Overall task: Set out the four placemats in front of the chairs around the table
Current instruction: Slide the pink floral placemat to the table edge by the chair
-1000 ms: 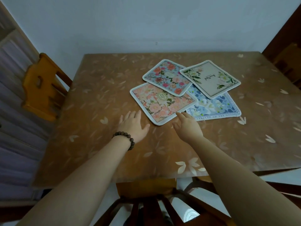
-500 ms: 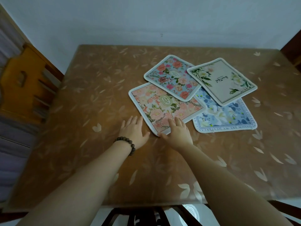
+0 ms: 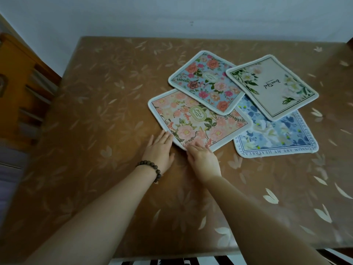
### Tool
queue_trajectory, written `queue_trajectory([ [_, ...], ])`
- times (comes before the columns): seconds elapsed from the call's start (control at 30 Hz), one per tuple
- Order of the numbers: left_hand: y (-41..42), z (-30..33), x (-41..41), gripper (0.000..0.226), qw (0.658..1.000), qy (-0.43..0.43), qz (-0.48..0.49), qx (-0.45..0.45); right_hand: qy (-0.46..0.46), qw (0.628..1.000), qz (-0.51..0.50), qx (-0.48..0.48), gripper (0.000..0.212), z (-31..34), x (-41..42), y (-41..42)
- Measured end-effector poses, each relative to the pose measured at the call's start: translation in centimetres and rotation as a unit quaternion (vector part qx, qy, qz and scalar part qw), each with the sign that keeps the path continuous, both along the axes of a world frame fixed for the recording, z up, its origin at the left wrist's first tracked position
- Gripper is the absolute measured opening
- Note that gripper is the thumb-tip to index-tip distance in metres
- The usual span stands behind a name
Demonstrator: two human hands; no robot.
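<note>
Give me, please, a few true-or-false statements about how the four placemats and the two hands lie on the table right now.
1. The pink floral placemat lies nearest the hands. True.
2. The white placemat with green leaves lies underneath all the others. False: it lies on top, overlapping the blue-and-white placemat.
3. The right hand has its fingers on the near corner of the pink floral placemat. True.
4. The left hand holds a placemat in the air. False: it lies flat on the table beside the pink one's edge.
5. The four placemats are spread apart, one before each chair. False: they overlap in one cluster.
</note>
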State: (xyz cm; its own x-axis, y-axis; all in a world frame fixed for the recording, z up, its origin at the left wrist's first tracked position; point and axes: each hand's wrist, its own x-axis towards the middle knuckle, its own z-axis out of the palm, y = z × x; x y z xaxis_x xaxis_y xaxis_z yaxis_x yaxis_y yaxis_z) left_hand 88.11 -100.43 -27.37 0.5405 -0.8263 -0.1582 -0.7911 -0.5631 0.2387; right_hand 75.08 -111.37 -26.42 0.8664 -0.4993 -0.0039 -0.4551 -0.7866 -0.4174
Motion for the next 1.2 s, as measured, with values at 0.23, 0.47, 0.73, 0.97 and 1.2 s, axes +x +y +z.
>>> queue_trajectory([
  [0.23, 2.7, 0.6, -1.6, 0.041, 0.999, -0.017, -0.016, -0.033, -0.018, 0.997, 0.045, 0.067, 0.028, 0.0, -5.4, 2.6],
  [0.47, 8.4, 1.8, -6.1, 0.030, 0.997, -0.064, -0.050, 0.003, 0.036, 0.991, 0.065, 0.113, 0.031, 1.0, -10.5, 6.2],
  [0.73, 13.4, 4.0, -12.5, 0.034, 0.992, -0.077, -0.005, 0.098, 0.093, 0.983, 0.108, 0.117, 0.035, 2.0, -14.7, 9.8],
  [0.97, 16.1, 3.8, -17.8, 0.030, 0.992, -0.049, 0.038, 0.108, 0.135, 0.974, 0.136, 0.119, 0.036, 2.4, -18.6, 10.9],
  [1.2, 18.3, 2.9, -20.0, 0.104, 0.967, 0.055, 0.208, 0.133, 0.107, 0.982, 0.142, 0.067, 0.061, 3.2, -19.1, 9.3],
])
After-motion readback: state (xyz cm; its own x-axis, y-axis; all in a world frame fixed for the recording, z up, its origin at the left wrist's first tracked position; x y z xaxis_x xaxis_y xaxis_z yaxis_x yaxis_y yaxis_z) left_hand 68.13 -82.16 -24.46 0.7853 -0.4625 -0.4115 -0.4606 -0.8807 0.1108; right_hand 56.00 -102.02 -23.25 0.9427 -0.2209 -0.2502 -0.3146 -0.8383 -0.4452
